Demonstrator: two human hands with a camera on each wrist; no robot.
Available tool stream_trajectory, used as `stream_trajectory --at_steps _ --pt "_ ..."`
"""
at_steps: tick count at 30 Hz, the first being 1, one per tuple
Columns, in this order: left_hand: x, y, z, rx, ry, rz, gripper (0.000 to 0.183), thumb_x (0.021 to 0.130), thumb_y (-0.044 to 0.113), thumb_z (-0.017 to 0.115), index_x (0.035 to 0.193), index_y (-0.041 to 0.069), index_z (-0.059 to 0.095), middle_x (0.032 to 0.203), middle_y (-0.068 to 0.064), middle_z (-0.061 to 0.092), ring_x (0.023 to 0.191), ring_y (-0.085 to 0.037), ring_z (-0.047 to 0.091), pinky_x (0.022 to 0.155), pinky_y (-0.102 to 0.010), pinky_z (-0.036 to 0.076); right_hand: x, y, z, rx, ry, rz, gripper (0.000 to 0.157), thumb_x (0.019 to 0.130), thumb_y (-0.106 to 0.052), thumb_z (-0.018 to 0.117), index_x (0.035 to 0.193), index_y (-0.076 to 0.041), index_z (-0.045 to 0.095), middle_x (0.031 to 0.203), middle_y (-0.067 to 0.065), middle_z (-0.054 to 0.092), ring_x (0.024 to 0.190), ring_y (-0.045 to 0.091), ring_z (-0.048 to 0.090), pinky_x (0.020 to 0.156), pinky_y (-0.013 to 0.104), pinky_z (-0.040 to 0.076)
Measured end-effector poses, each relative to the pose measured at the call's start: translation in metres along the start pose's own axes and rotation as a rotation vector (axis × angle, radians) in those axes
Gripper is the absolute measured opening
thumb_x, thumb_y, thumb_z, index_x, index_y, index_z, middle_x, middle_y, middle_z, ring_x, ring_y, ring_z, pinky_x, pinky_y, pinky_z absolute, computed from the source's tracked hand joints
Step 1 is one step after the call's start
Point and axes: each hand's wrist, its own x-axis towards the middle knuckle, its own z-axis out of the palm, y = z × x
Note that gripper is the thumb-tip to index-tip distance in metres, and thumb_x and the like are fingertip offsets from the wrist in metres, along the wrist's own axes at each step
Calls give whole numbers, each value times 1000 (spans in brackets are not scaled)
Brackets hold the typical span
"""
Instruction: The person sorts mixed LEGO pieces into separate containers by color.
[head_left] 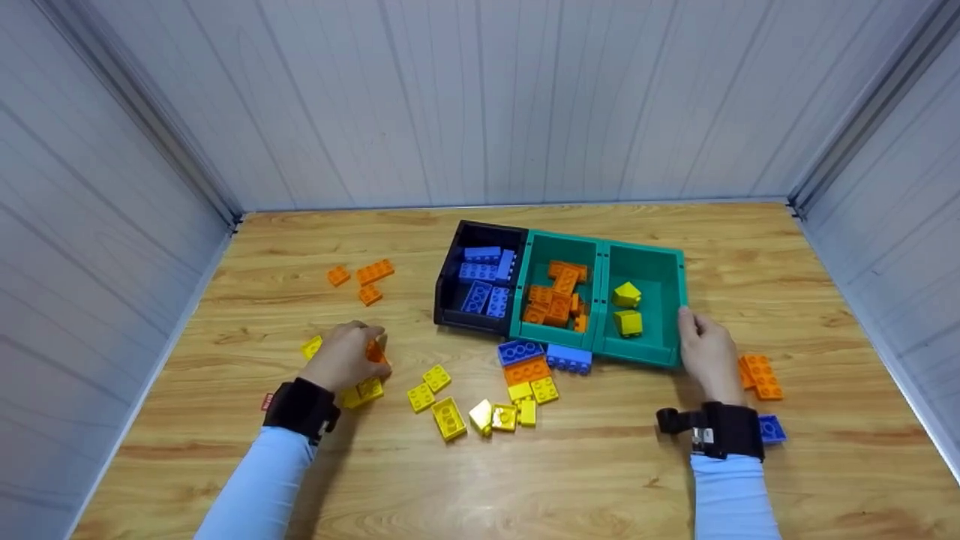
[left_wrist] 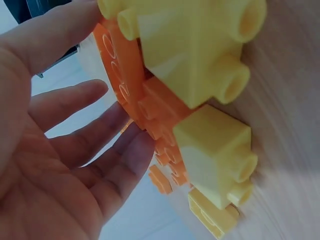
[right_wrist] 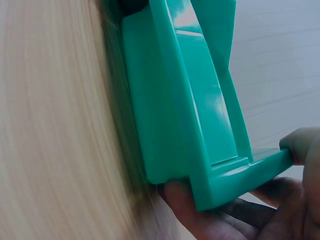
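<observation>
My left hand point(head_left: 343, 355) is at the left of the table, with an orange toy brick point(head_left: 375, 350) between thumb and fingers. In the left wrist view the thumb and fingertips meet the studded orange brick point(left_wrist: 117, 70); yellow bricks point(left_wrist: 212, 155) stand right beside it. My right hand point(head_left: 706, 355) grips the outer side wall of the right green bin point(head_left: 645, 352). The right wrist view has the thumb over the green rim point(right_wrist: 240, 185) and the other fingers under it. Two yellow bricks point(head_left: 628, 324) lie inside that bin.
Joined to it are a middle green bin point(head_left: 525, 300) of orange bricks and a black bin point(head_left: 444, 300) of blue bricks. Loose yellow bricks point(head_left: 448, 418), blue bricks point(head_left: 568, 358) and orange bricks point(head_left: 375, 271) lie about the table. More orange bricks point(head_left: 763, 376) sit beyond my right hand.
</observation>
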Motion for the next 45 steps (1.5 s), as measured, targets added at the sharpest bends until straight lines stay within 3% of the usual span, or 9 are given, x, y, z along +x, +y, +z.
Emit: stream_trajectory --at_steps 6,10,14,19,24,27,32,38,45 --pt "1 29 -14 -50 58 47 64 81 19 83 136 -1 57 137 -26 51 125 -42 46 103 -54 42 -1 -1 0 8 -3 -2 71 105 -53 25 143 2 48 141 26 48 125 39 47 105 56 38" --pt "10 69 -28 -30 138 203 64 82 20 83 137 0 57 137 -22 52 126 -39 48 104 -48 43 -1 0 -1 13 0 -1 71 105 -53 25 142 3 49 137 26 50 119 37 48 102 55 39" --pt "24 116 -37 0 171 374 65 83 23 82 138 0 56 137 -20 53 125 -35 49 105 -43 43 -1 0 -1 12 -7 4 71 105 -53 25 144 3 47 142 27 47 127 40 46 106 56 37" --pt "46 171 -34 55 116 502 62 88 29 77 140 2 55 141 -18 51 130 -31 46 109 -41 39 0 2 -1 36 -15 24 72 104 -54 26 145 1 46 146 25 45 132 39 42 109 55 34" --pt "70 208 -17 110 11 525 62 90 29 75 142 6 53 144 -14 50 132 -28 44 110 -37 38 -1 2 -1 57 -11 33 71 104 -55 26 141 1 51 137 23 51 121 35 47 102 51 40" --pt "83 222 -4 142 -33 520 60 89 25 76 142 7 54 144 -13 50 132 -27 45 110 -35 37 -1 2 0 37 -4 25 70 104 -55 26 129 2 57 117 23 56 105 34 51 86 45 45" --pt "101 236 11 175 -84 490 57 91 18 74 143 9 53 146 -12 49 133 -28 44 111 -36 36 1 2 1 10 26 0 63 104 -54 27 106 0 58 86 13 47 82 28 47 66 36 38" --pt "118 242 23 148 -115 499 53 93 12 71 142 8 54 145 -12 51 134 -27 45 113 -37 33 0 3 3 10 28 9 61 104 -55 27 101 -1 56 83 11 45 81 28 47 66 36 38" --pt "116 237 23 104 -103 511 53 93 11 71 143 7 53 145 -12 51 135 -27 44 115 -38 30 0 2 2 10 36 4 64 104 -55 27 110 1 58 97 17 51 90 31 48 71 38 38"
